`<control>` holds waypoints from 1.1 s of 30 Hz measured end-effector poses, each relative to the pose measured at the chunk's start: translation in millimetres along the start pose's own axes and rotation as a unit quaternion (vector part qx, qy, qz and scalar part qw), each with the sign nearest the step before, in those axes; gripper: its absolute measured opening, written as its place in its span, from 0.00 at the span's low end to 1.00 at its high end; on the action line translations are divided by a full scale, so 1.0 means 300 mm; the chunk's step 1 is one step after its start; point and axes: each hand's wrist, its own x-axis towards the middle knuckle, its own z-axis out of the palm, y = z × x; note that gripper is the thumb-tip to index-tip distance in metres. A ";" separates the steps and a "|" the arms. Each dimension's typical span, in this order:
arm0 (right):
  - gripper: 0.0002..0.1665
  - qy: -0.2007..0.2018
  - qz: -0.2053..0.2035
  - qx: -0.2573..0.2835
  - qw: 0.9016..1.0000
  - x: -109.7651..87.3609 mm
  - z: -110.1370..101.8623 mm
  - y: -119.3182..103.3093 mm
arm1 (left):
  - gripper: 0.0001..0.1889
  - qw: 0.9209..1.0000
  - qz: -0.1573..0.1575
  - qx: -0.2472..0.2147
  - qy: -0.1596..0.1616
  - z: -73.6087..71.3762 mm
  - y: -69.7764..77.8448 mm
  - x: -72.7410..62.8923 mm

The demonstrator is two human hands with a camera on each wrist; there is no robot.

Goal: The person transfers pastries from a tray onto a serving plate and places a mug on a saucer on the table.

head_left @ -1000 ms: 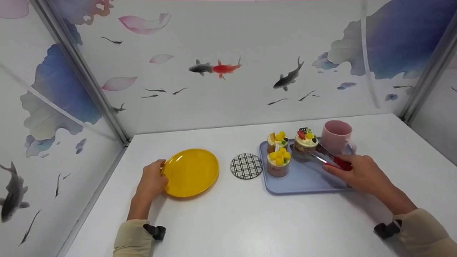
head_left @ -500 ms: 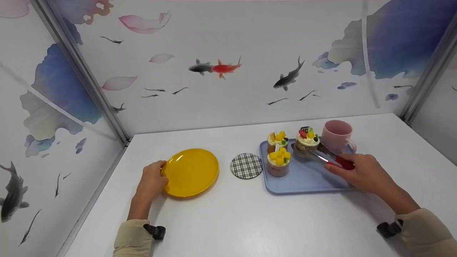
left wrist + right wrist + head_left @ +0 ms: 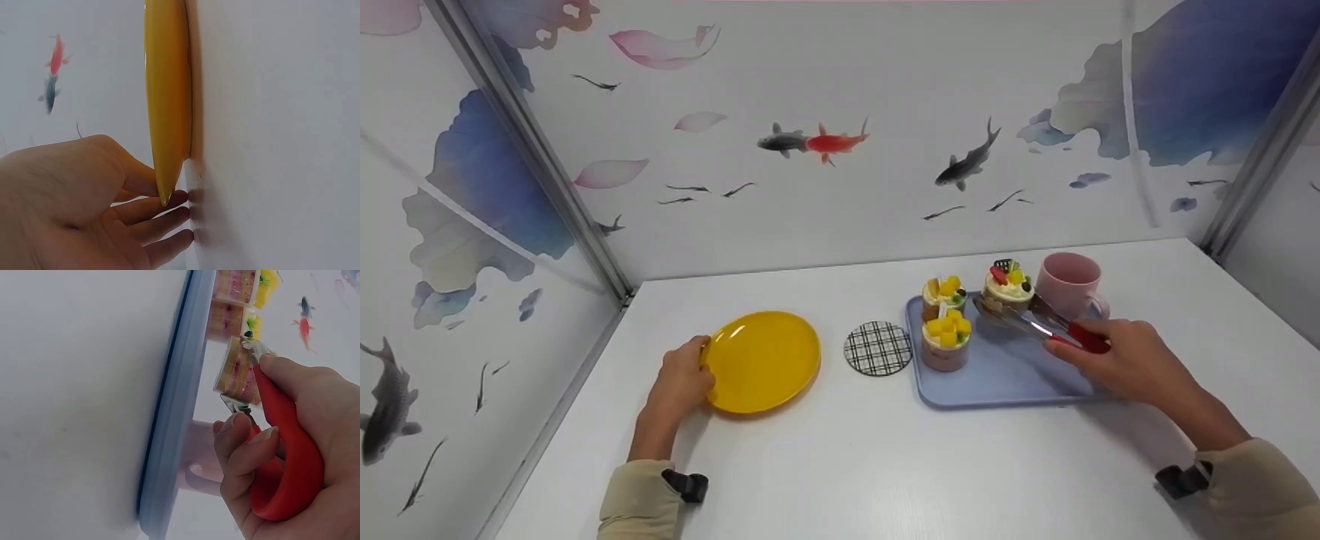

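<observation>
My left hand pinches the left rim of a yellow plate; in the left wrist view the thumb is over the rim and fingertips touch the table beneath. My right hand grips red-handled tongs. Between the metal tips is a clear dessert cup, layered inside and topped with cream, strawberry and yellow fruit. In the right wrist view a gap shows between this cup and the blue tray. Two more dessert cups, a front one and a rear one, stand at the tray's left.
A pink mug stands at the tray's back right, close beside the held cup. Between plate and tray lies a round checked coaster. A white wall with painted fish rises behind the white table.
The dessert cup in the tongs has risen a little and shifted slightly right, with the right hand moving along. The left hand and the plate stay in place.
</observation>
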 end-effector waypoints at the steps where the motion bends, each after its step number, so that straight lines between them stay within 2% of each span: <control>1: 0.43 0.002 -0.002 0.000 1.000 0.000 -0.002 -0.002 | 0.33 1.000 -0.001 0.002 -0.001 -0.001 0.000 0.001; 5: 0.43 0.009 -0.006 -0.001 1.000 -0.005 -0.009 -0.010 | 0.32 1.000 0.001 0.005 0.001 0.000 -0.001 0.003; 13: 0.43 0.041 -0.033 -0.004 0.999 -0.021 -0.019 -0.034 | 0.31 0.999 0.030 0.010 0.017 0.004 -0.010 0.005; 21: 0.40 0.051 -0.039 0.002 0.998 -0.024 -0.020 -0.051 | 0.30 1.000 0.021 0.011 0.014 0.004 -0.004 0.001; 33: 0.43 0.054 -0.041 0.003 0.998 -0.029 -0.020 -0.084 | 0.30 0.999 0.024 0.017 0.022 -0.002 -0.011 0.000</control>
